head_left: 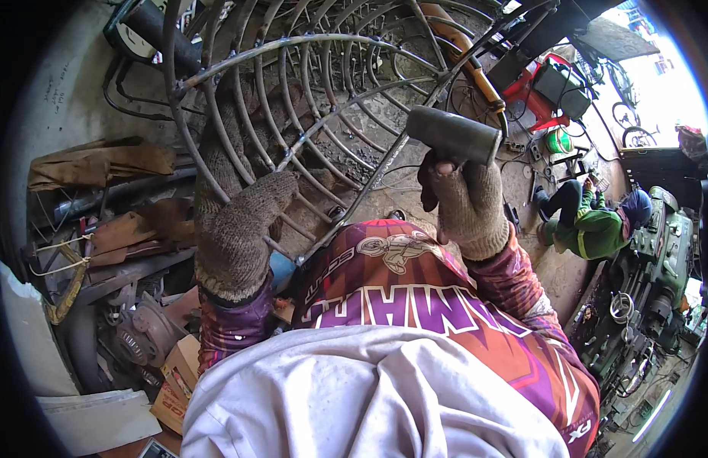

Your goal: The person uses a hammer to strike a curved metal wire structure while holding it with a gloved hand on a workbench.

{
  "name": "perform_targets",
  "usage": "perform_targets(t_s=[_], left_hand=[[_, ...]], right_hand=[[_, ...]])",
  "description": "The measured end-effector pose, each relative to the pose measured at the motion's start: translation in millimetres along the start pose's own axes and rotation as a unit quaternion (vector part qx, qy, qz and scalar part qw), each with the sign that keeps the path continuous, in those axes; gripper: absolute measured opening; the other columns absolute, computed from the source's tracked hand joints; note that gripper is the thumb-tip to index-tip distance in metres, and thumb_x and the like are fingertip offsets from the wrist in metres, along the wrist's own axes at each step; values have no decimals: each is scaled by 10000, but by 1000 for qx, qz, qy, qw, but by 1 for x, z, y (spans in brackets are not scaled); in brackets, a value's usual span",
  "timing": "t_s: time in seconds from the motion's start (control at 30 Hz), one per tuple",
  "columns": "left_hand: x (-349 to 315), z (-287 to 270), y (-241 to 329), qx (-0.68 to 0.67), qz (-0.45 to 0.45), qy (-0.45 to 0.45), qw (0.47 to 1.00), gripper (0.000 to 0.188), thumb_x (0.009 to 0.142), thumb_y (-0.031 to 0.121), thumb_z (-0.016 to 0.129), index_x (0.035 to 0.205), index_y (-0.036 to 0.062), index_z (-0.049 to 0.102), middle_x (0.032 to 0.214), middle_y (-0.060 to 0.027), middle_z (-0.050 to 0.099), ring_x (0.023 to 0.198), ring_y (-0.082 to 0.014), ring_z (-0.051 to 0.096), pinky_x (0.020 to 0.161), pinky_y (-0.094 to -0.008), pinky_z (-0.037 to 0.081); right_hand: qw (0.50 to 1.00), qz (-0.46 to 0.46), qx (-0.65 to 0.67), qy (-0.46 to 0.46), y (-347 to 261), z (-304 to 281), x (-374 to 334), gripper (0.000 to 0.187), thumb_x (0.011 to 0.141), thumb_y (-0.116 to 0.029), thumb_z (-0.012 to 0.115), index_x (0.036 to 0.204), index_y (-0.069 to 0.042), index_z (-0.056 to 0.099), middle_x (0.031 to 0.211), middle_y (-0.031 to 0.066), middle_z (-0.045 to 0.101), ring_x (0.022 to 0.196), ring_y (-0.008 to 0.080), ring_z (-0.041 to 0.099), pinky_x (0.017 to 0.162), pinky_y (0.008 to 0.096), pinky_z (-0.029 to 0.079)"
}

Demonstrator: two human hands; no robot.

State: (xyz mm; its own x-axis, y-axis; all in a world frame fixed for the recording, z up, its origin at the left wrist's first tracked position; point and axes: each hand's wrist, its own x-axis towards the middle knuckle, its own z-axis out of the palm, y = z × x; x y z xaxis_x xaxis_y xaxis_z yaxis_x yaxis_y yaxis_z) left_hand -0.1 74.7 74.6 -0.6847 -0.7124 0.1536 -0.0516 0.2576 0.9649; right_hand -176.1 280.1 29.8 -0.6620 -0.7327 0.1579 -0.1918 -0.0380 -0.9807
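A welded metal frame of curved round bars [316, 126] fills the space before me, with bluish weld marks where bars cross. My left hand [243, 229], in a knitted grey-brown glove, is closed on the frame's near left bars; its fingertips are partly hidden. My right hand [472, 202], in a similar glove with a bare thumb tip showing, is raised beside the frame's right edge. Its fist is wrapped round a hammer with a thick dark steel cylinder head [454, 136] lying crosswise above it. The hammer's handle is hidden in the fist.
An orange angle grinder [483, 84] lies beyond the frame. A person in green [598, 229] crouches at right, near a large green machine [667, 259]. A red plastic stool [525, 95] stands farther back. Brown cloths [102, 164], scrap and a motor [144, 332] crowd the left.
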Motion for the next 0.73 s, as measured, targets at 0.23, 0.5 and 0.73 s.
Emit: perform_targets(t_s=[0.23,0.5,0.73], left_hand=[[0,5,5,-76,-20,7,997,624,825,17,692,1421,11,505,1267,-121,635,1032,-194,647,854,-311,539],[10,16,15,-170,-44,-24,984,615,841,25,693,1421,17,488,1265,-121,631,1054,-204,639,887,-323,533],[5,23,25,-174,-67,-79,979,625,869,20,686,1446,38,449,1292,-130,612,1063,-195,647,898,-311,544]], right_hand=[[984,39,145,97,4,-3,-10,424,1023,-228,535,1360,19,465,872,50,584,635,86,542,548,230,458],[991,-124,-23,53,-20,-1,2,404,1016,-231,553,1325,25,504,940,74,625,688,127,592,609,281,509],[937,0,-349,-13,27,-8,-31,461,872,-297,759,1219,-42,593,1136,167,692,1005,264,703,874,338,545]])
